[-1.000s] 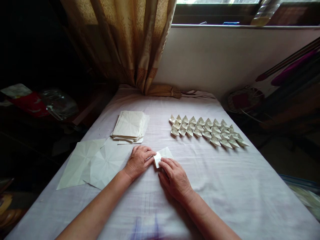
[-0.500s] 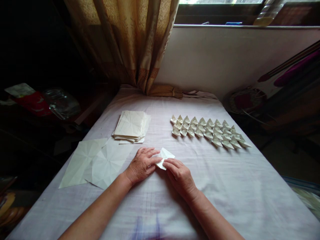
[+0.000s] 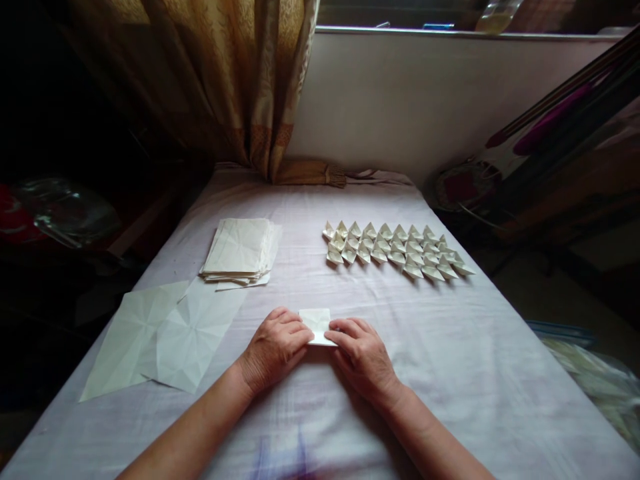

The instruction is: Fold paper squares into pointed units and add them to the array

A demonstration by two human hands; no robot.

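Note:
A small folded sheet of paper lies on the cloth between my two hands, its near edge straight and facing me. My left hand grips its left corner, thumb and fingers closed on it. At the right corner my right hand pinches the same paper. To the left rests a stack of creased paper sheets, with two loose creased sheets overlapping nearer to me. Several folded paper boats stand in close rows at the right.
A pale cloth covers the table. Past its far end hang a gold curtain and a white wall. A plastic bag is beyond the right edge, and a clear plastic package sits in the dark at left.
The folded paper has turned from a pointed, slanted position to a squared one with its edge toward me. Both hands now hold opposite corners. The camera view has shifted right and down.

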